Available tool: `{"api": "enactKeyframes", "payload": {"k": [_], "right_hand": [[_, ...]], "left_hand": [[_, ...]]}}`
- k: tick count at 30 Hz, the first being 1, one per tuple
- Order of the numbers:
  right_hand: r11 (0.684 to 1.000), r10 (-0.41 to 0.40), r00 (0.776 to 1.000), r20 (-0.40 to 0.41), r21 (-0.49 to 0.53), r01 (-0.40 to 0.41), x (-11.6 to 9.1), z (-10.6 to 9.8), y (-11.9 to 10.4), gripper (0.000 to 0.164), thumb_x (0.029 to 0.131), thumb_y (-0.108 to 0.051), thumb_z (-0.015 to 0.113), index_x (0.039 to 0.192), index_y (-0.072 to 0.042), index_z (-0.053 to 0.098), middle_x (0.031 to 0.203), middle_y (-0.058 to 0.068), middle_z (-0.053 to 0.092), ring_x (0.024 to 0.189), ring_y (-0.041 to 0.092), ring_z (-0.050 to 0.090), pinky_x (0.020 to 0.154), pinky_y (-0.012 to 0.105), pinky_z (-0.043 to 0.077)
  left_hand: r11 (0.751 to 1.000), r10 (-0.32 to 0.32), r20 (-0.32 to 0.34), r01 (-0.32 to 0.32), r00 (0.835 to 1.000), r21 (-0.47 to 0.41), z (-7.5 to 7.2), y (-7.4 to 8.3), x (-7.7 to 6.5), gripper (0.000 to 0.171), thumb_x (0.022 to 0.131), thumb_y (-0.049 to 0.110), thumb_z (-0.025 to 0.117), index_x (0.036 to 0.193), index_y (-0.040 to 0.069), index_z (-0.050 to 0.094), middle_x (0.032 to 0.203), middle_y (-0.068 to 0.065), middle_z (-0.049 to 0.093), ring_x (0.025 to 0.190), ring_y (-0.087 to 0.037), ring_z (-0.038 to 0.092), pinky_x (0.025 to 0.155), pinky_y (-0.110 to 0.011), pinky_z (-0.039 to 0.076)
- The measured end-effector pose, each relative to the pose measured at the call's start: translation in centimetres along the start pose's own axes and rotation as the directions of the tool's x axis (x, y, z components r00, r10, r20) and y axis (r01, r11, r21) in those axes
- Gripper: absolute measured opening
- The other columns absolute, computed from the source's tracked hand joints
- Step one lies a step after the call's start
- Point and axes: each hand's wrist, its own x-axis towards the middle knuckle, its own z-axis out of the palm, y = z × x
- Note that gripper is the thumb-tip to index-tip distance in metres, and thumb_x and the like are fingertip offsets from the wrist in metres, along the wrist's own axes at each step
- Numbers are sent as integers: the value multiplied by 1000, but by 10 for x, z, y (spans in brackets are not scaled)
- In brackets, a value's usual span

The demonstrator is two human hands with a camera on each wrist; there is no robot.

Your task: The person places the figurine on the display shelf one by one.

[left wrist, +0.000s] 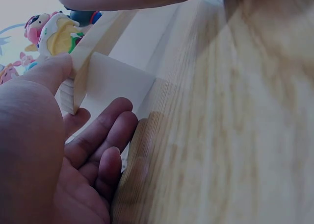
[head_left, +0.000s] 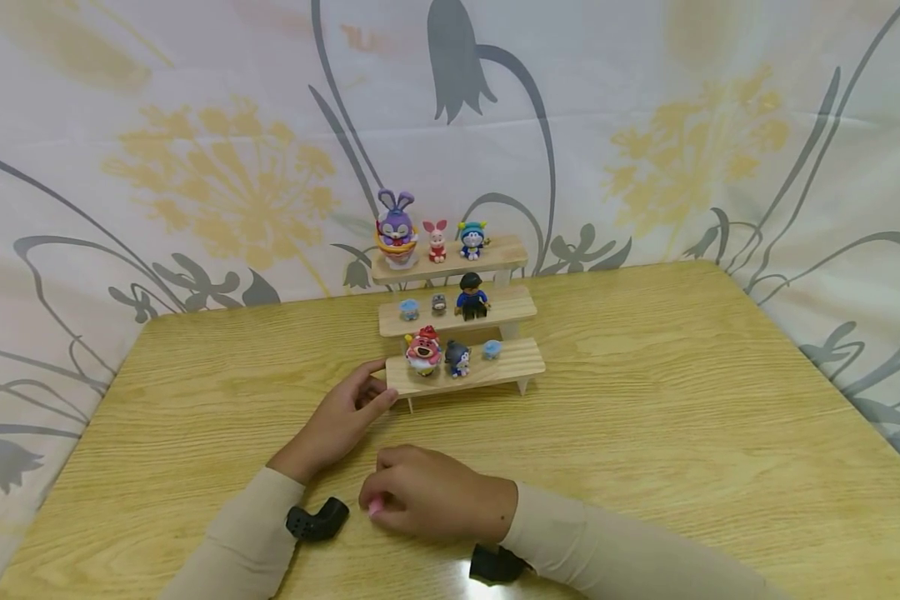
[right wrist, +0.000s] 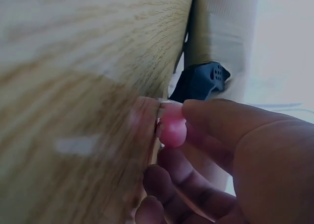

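My left hand (head_left: 336, 423) holds the left end of the lowest step of a wooden display stand (head_left: 510, 368). Its thumb lies on the board's edge, with the index finger under it; the other fingers curl loosely below, close to the tabletop. My right hand (head_left: 438, 497) pinches a small, rounded pink piece (right wrist: 173, 131) between thumb and forefinger, right at the table surface in the right wrist view. Its kind is hidden by the fingers. On the lowest step stand a pink bear figurine (head_left: 423, 353), a dark-hooded figurine (head_left: 457, 358) and a small light-blue piece (head_left: 492, 350).
The middle step bears a black-haired toy figure (head_left: 472, 298), a small grey figurine (head_left: 438, 304) and a light-blue piece (head_left: 409, 311). On top are a purple rabbit (head_left: 396, 229), a piglet figurine (head_left: 437, 243) and a blue-hatted figurine (head_left: 472, 240). A flowered cloth (head_left: 450, 150) hangs behind the table (head_left: 682, 400).
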Motion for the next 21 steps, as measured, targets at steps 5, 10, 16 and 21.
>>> {"api": "enactKeyframes", "payload": {"k": [5, 10, 16, 21], "right_hand": [[999, -11, 1000, 7, -30, 11, -1, 1, 1, 10, 96, -20, 68, 101, -22, 76, 91, -11, 58, 79, -4, 45, 73, 8, 36], [998, -24, 1000, 8, -60, 24, -3, 0, 1, 11, 95, -18, 68, 101, -23, 76, 90, -10, 57, 79, -2, 44, 72, 9, 35], [998, -28, 999, 22, -48, 29, -6, -2, 3, 16, 93, -13, 67, 103, -22, 76, 94, -9, 62, 82, -1, 48, 75, 10, 38], [999, -34, 999, 24, -29, 34, -7, -2, 4, 14, 90, -12, 70, 99, -20, 74, 91, -10, 61, 79, -2, 47, 72, 10, 38]], "left_hand": [[1000, 6, 4, -6, 1000, -7, 0, -2, 1, 61, 103, 40, 55, 154, 11, 35, 119, -11, 65, 97, -18, 60, 86, -35, 46], [1000, 5, 11, -5, 1000, -7, 0, -3, 1, 63, 103, 41, 54, 154, 11, 34, 120, -11, 65, 97, -18, 60, 85, -35, 46], [1000, -8, 9, 8, 1000, 1, 0, -4, 2, 63, 103, 44, 55, 155, 14, 34, 118, -8, 65, 98, -16, 61, 86, -33, 47], [1000, -7, 6, 7, 1000, -1, 0, -3, 1, 63, 103, 43, 55, 154, 13, 35, 118, -8, 65, 98, -15, 61, 87, -33, 46]]}}
